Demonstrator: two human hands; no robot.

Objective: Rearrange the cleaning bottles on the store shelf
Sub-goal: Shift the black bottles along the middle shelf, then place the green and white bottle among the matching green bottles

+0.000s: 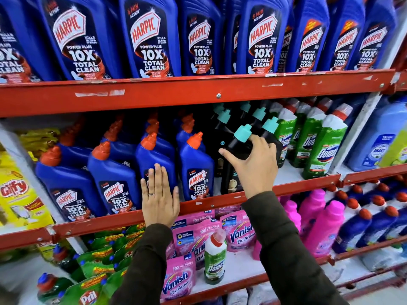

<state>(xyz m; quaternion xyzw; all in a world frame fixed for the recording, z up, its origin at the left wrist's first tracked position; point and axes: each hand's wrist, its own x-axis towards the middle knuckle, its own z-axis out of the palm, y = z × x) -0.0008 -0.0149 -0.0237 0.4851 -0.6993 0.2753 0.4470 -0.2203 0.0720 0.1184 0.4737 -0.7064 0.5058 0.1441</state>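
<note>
Right hand reaches up, fingers clasped round a black bottle below its teal cap; left hand lies flat, fingers extended, against a blue bottle.

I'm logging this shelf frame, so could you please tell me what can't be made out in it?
Head view only:
- Black bottle: brand hidden by the right hand on its shoulder.
- Third blue Harpic bottle: label covered by the flat left hand.
- Bottles behind the front row: lost in shadow under the red shelf rail.
- Yellow Giffy pack: cut by the left edge.
</note>
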